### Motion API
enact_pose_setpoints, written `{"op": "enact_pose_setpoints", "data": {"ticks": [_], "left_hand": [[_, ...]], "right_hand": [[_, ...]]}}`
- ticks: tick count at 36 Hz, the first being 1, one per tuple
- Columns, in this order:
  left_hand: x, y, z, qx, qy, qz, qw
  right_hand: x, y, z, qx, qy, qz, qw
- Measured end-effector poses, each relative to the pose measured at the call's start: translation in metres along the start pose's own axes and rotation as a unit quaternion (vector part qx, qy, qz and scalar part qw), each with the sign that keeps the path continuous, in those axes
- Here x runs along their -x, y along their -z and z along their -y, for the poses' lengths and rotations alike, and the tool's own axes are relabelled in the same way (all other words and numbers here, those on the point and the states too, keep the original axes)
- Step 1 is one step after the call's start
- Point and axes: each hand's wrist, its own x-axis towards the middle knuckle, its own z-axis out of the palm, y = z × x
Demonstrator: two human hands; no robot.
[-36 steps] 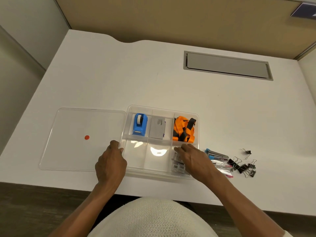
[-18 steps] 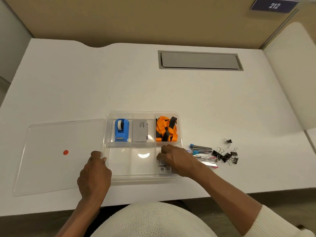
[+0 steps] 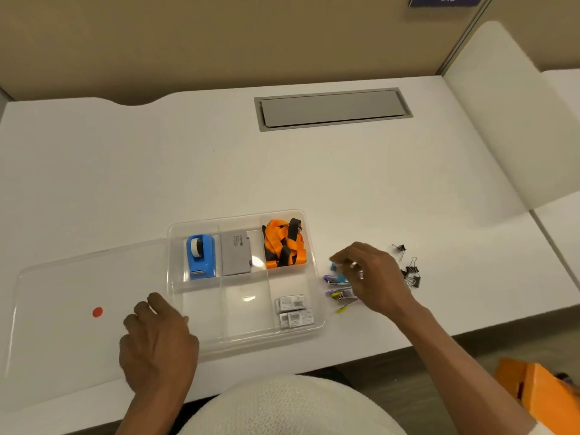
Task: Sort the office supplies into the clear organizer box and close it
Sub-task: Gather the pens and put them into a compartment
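Head view: your right hand [image 3: 370, 277] over the loose pile beside the clear organizer box [image 3: 309, 332].

Your fingers curl down on a small blue stapler [image 3: 337, 277], but I cannot tell whether they pinch it. Its long axis runs toward the box from your grip. Your left hand [image 3: 158, 343] rests flat at the box's near-left corner, likely steadying it. Binder clips [image 3: 409, 273] lie beyond your knuckles.

Left hand [image 3: 158, 342]: we rest it palm down, fingers loosely curled, forearm running back toward us.
Right hand [image 3: 368, 276]: we reach it out to our right, palm down, fingers bent downward, nothing visibly gripped.
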Motion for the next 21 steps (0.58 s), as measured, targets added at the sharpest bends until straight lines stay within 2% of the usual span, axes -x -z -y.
{"op": "enact_pose_setpoints", "data": {"ticks": [3,6,11,14,17,21], "left_hand": [[-0.001,0.013,-0.028,-0.003,-0.078,-0.041,0.996],[-0.004,0.023,-0.068,0.042,-0.194,-0.053,0.979],[-0.005,0.023,-0.145,0.025,-0.408,-0.066,0.91],[-0.007,0.017,-0.189,0.001,-0.504,-0.049,0.862],[-0.008,0.01,-0.229,-0.047,-0.563,-0.018,0.825],[-0.011,-0.002,-0.265,-0.118,-0.58,0.038,0.805]], "right_hand": [[0.018,0.011,-0.024,0.059,-0.036,0.024,0.997],[0.035,0.012,-0.041,0.121,-0.027,0.061,0.99],[0.047,-0.001,-0.059,0.197,0.019,0.132,0.971],[0.049,-0.009,-0.067,0.227,0.048,0.145,0.962],[0.05,-0.013,-0.074,0.23,0.068,0.14,0.961],[0.049,-0.015,-0.088,0.242,0.106,0.133,0.955]]}}
